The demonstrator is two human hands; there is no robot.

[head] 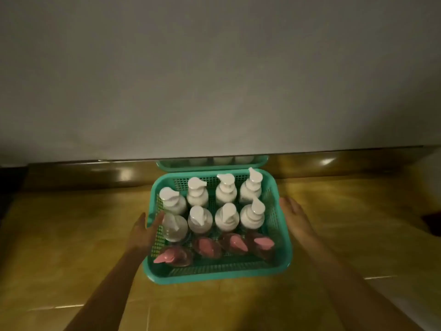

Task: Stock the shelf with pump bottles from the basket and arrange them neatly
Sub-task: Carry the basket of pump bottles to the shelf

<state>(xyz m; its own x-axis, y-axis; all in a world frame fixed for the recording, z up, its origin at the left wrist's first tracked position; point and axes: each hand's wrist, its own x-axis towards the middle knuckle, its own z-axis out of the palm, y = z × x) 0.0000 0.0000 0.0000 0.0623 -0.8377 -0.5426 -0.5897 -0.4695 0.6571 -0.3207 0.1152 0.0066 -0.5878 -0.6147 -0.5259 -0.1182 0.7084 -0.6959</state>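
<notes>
Teal basket (218,274) at lower centre looks full, twelve pump bottles (226,193) unstocked; my left hand (143,235) and right hand (296,216) flank it, fingers loose, grasping nothing.

The teal basket (285,237) is perforated mesh plastic, matt. Inside it, white pump bottles (226,195) look smooth (slightly translucent) plastic. Under the basket, the yellowish floor (71,235) is glossy.

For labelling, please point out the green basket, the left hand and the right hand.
green basket (214,274): head view, near rim.
left hand (143,235): head view, back of hand.
right hand (297,217): head view, back of hand.
</notes>
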